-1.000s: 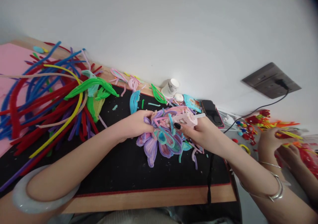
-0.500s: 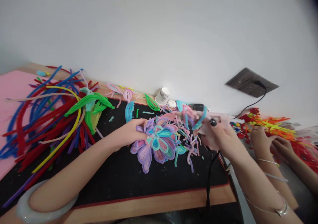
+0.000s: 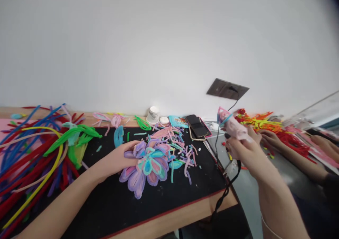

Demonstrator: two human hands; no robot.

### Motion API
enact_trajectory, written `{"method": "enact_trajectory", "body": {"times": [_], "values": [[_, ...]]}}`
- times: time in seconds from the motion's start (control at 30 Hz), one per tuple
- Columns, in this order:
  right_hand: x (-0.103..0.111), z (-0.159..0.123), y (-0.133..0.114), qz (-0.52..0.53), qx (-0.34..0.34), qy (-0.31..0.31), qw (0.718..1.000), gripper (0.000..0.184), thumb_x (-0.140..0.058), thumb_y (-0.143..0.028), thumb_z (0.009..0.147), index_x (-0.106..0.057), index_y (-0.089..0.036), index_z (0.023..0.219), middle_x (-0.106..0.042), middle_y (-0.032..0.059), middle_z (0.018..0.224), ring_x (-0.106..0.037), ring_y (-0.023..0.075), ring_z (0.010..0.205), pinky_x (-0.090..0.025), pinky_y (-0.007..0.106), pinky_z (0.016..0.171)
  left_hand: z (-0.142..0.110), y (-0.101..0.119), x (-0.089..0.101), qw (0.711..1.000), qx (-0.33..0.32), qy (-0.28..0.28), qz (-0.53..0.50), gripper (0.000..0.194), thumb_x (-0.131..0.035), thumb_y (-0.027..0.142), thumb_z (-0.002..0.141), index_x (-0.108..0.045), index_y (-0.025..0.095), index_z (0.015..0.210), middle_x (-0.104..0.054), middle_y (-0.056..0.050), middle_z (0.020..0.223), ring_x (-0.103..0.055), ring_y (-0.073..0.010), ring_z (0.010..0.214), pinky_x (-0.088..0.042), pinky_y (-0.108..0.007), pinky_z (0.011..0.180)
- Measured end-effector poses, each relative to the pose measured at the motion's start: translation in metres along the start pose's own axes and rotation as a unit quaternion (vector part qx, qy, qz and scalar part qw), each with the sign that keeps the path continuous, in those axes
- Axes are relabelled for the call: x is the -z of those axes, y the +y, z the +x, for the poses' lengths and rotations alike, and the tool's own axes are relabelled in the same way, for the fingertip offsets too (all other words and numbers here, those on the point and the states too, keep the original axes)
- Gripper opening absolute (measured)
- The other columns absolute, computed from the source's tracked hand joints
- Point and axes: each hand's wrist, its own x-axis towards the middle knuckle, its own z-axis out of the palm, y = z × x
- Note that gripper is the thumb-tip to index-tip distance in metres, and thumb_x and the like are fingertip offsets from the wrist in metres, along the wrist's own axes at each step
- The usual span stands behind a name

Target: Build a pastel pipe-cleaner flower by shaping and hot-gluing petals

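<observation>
My left hand (image 3: 119,158) rests on the black mat (image 3: 111,200) and grips the left edge of a pipe-cleaner flower (image 3: 147,164) with purple, pink and teal petals. My right hand (image 3: 242,149) is lifted off to the right, beyond the mat's edge, and is closed around a pink glue gun (image 3: 233,126) with a pink and blue pipe-cleaner loop at its tip. The gun's black cord (image 3: 227,189) hangs down from it over the desk edge. Short cut pieces of pipe cleaner (image 3: 182,150) lie scattered right of the flower.
A heap of long red, blue, green and yellow pipe cleaners (image 3: 34,150) fills the left. A paper cup (image 3: 153,114), a phone (image 3: 197,126) and a wall socket (image 3: 227,88) are at the back. Another person's hands (image 3: 270,136) work among red and orange pipe cleaners (image 3: 262,120) at right.
My right hand has carried the glue gun away from the flower, up and to the right past the mat's edge. The view has swung right. My left hand stays on the flower.
</observation>
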Motion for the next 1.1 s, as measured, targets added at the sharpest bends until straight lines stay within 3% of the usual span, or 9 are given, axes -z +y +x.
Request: {"method": "enact_trajectory", "body": {"times": [0.17,0.27,0.37,0.43,0.57,0.67,0.8,1.0,1.1], "values": [[0.02,-0.005,0.043,-0.223,0.032,-0.035,0.974,0.011,-0.049,-0.029,0.077,-0.053,-0.019,0.083,-0.059,0.0041,0.077,-0.055,0.0199,0.07,-0.043,0.029,0.064,-0.001,0.004,-0.003,0.999,0.016,0.028,0.013,0.061,-0.078,0.032,0.064,-0.054,0.022,0.12,-0.07,-0.005,0.11,-0.064,-0.028,0.105,-0.05,-0.035,0.09],[0.018,0.003,0.08,-0.331,-0.017,-0.028,0.943,0.023,-0.052,-0.024,0.079,-0.055,-0.015,0.099,-0.064,0.0123,0.095,-0.061,0.0255,0.087,-0.045,0.032,0.075,-0.006,0.01,-0.006,0.999,0.001,0.051,0.009,0.053,-0.079,0.029,0.063,-0.061,0.024,0.113,-0.072,-0.004,0.107,-0.065,-0.0286,0.103,-0.051,-0.033,0.089],[0.011,0.013,0.109,-0.412,-0.089,-0.006,0.907,0.023,-0.057,-0.023,0.083,-0.06,-0.007,0.099,-0.065,0.0204,0.095,-0.062,0.0302,0.093,-0.047,0.036,0.077,-0.009,0.015,-0.01,0.998,-0.001,0.057,-0.005,0.052,-0.081,0.03,0.062,-0.064,0.027,0.11,-0.073,-0.002,0.106,-0.066,-0.0284,0.102,-0.051,-0.031,0.087],[0.008,0.02,0.119,-0.421,-0.109,0.0,0.901,0.025,-0.059,-0.027,0.087,-0.062,-0.006,0.101,-0.064,0.0197,0.099,-0.063,0.0274,0.093,-0.05,0.038,0.078,-0.009,0.016,-0.012,0.998,0.01,0.061,-0.016,0.053,-0.082,0.03,0.06,-0.066,0.028,0.11,-0.074,-0.001,0.102,-0.066,-0.0284,0.101,-0.051,-0.031,0.085],[0.016,0.04,0.123,-0.411,-0.108,0.01,0.905,0.031,-0.057,-0.034,0.092,-0.058,-0.018,0.118,-0.059,0.0082,0.121,-0.06,0.0206,0.101,-0.053,0.04,0.085,-0.009,0.016,-0.012,0.997,0.019,0.062,-0.047,0.052,-0.082,0.029,0.06,-0.066,0.027,0.109,-0.074,-0.002,0.103,-0.066,-0.0281,0.101,-0.051,-0.032,0.086],[0.022,0.054,0.126,-0.415,-0.118,0.014,0.902,0.029,-0.055,-0.035,0.093,-0.058,-0.019,0.118,-0.058,0.0083,0.122,-0.06,0.0217,0.102,-0.053,0.041,0.086,-0.01,0.016,-0.01,0.995,0.039,0.043,-0.076,0.048,-0.081,0.029,0.061,-0.065,0.024,0.106,-0.074,-0.004,0.099,-0.067,-0.0278,0.096,-0.052,-0.034,0.085],[0.007,0.057,0.136,-0.432,-0.161,-0.005,0.887,0.034,-0.058,-0.033,0.092,-0.056,-0.015,0.121,-0.058,0.0092,0.12,-0.06,0.0213,0.102,-0.052,0.042,0.086,-0.011,0.016,-0.006,0.99,0.048,0.033,-0.128,0.039,-0.08,0.028,0.062,-0.066,0.023,0.098,-0.074,-0.004,0.095,-0.069,-0.0261,0.09,-0.052,-0.035,0.084],[-0.009,0.048,0.136,-0.462,-0.213,-0.029,0.861,0.045,-0.06,-0.035,0.084,-0.062,-0.002,0.115,-0.058,0.03,0.113,-0.053,0.0442,0.113,-0.046,0.053,0.086,-0.012,0.016,-0.003,0.976,0.068,0.047,-0.202,0.032,-0.078,0.023,0.062,-0.066,0.021,0.091,-0.074,-0.002,0.086,-0.069,-0.0209,0.082,-0.052,-0.03,0.078],[-0.004,0.037,0.116,-0.456,-0.171,0.048,0.872,0.055,-0.052,-0.045,0.085,-0.058,-0.006,0.123,-0.049,0.0316,0.126,-0.044,0.0512,0.12,-0.04,0.061,0.089,-0.013,0.018,-0.004,0.968,0.069,0.048,-0.237,0.029,-0.078,0.02,0.061,-0.066,0.02,0.087,-0.073,-0.003,0.083,-0.069,-0.0199,0.079,-0.052,-0.029,0.077]]}}
